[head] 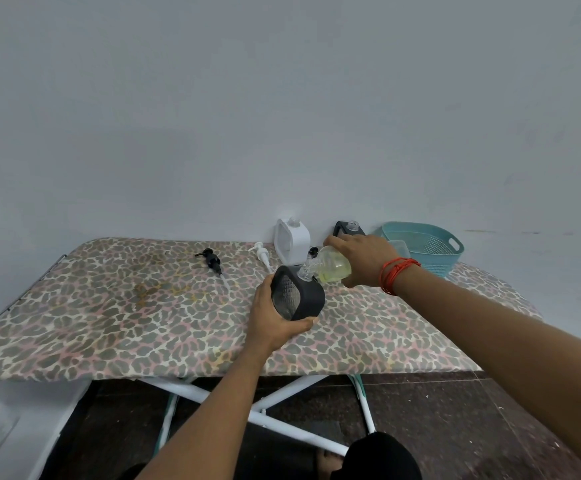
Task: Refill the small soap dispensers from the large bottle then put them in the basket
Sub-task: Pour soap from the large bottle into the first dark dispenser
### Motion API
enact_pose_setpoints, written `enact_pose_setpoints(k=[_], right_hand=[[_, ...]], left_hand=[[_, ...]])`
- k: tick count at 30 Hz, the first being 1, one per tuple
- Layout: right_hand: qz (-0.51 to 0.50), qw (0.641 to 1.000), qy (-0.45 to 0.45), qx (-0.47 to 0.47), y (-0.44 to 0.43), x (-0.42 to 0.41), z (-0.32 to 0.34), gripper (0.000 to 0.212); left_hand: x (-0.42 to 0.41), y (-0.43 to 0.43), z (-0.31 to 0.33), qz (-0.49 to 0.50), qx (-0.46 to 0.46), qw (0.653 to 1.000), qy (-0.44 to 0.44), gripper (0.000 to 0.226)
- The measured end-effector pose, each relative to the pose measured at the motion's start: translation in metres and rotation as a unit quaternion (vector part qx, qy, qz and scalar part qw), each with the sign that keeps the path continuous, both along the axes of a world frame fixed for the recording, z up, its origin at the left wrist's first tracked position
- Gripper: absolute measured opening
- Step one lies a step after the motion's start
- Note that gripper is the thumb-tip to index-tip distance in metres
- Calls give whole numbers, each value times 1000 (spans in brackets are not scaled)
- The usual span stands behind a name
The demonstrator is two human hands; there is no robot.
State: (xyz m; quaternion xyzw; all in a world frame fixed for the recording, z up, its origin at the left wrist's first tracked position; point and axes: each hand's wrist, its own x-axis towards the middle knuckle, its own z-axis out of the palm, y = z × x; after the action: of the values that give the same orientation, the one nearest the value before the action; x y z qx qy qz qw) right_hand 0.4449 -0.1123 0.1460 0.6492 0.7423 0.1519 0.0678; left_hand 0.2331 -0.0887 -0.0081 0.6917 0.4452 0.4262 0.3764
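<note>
Yellow-green soap sits in the large bottle, with the right hand fingers wrapped round it, tipping the neck into the open black dispenser. The left hand grips that dispenser mid ironing board, probably to steady it against spills. The white dispenser waits further back, uncapped. The basket is at the far right, handy for drop-off.

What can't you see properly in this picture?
Head view only.
The large bottle: the right hand covers most of it, so the soap left is unclear.
The rear black dispenser: its lower part sits behind that hand.
The held black dispenser: its fill level is too dim to read; the left hand covers its lower edge.
</note>
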Motion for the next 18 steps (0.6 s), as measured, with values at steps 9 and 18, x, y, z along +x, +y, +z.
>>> enact_pose_setpoints(k=[9,18], right_hand=[[0,1000,3,-2,0,-1,1,79],[1,1000,3,2,-1,-1,0,80]], left_hand=[[0,0,1,-1,-1,1000,-3,118],[-1,-2,2,-4,0,1000,-6,116]])
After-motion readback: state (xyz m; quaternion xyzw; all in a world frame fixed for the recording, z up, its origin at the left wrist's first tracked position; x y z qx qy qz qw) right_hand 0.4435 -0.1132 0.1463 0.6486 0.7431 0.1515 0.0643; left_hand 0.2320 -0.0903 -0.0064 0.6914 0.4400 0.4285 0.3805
